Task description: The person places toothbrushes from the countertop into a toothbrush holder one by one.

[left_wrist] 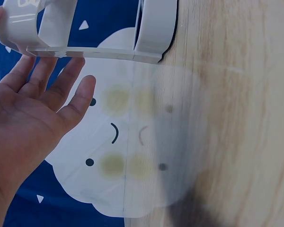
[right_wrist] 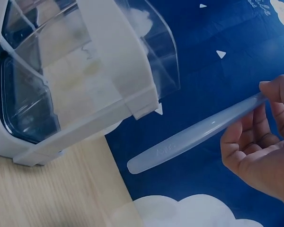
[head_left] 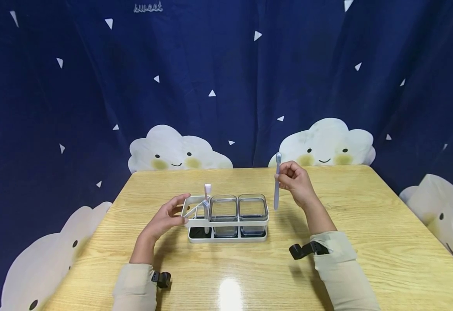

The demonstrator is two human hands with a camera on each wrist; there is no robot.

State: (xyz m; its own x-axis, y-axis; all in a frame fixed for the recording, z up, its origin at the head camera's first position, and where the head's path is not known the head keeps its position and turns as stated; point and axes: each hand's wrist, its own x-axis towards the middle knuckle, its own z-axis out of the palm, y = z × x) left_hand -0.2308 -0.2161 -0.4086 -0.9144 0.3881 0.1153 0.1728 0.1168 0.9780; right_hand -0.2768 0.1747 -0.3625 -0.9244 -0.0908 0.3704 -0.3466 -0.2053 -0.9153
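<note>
My right hand (head_left: 295, 183) pinches a translucent blue-lilac toothbrush (head_left: 276, 194) upright, to the right of a white toothbrush holder (head_left: 226, 224). Its bristled head points up; in the right wrist view the plain handle end (right_wrist: 146, 163) hangs beside the holder. My left hand (head_left: 168, 218) holds the holder's left end, thumb at the front and fingers toward the back. Two clear square cups (head_left: 224, 209) sit side by side in the holder. In its left compartment stands a toothbrush with a pale head (head_left: 208, 188), and a second bluish toothbrush head (head_left: 205, 204) shows just below.
The holder stands on a light wooden table (head_left: 195, 276). Behind the table hangs a dark blue curtain (head_left: 187, 56) with white triangles and smiling clouds. Each sleeve carries a small black wrist camera (head_left: 304, 249).
</note>
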